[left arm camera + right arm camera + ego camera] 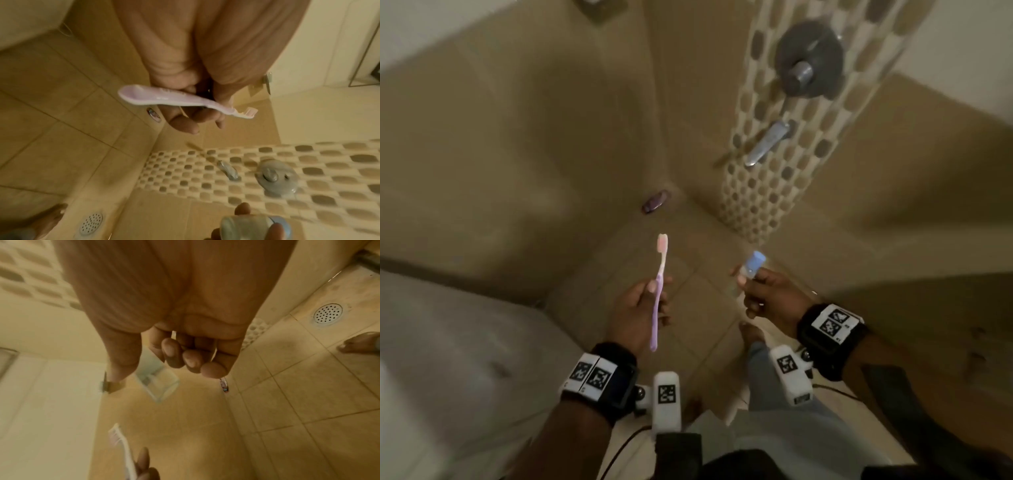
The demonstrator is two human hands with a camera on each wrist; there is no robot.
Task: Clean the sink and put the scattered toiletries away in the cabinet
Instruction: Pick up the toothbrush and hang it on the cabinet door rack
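My left hand [643,301] grips a lilac toothbrush [659,291] by its handle, pink-white bristles pointing away from me. The left wrist view shows the same toothbrush [164,99] lying across my curled fingers [185,123]. My right hand [760,291] pinches a small clear container with a pale blue cap [751,263] between thumb and fingers; in the right wrist view the clear container [158,379] pokes out below my thumb. Both hands hover above a tiled shower floor [702,308]. A small purple object [655,201] lies in the far corner of the floor.
A tub spout [768,142] and a round valve handle [808,65] stick out of the pebble-mosaic wall strip ahead. A round floor drain [328,313] sits near my bare foot [751,334]. A pale ledge [448,342] runs along the left.
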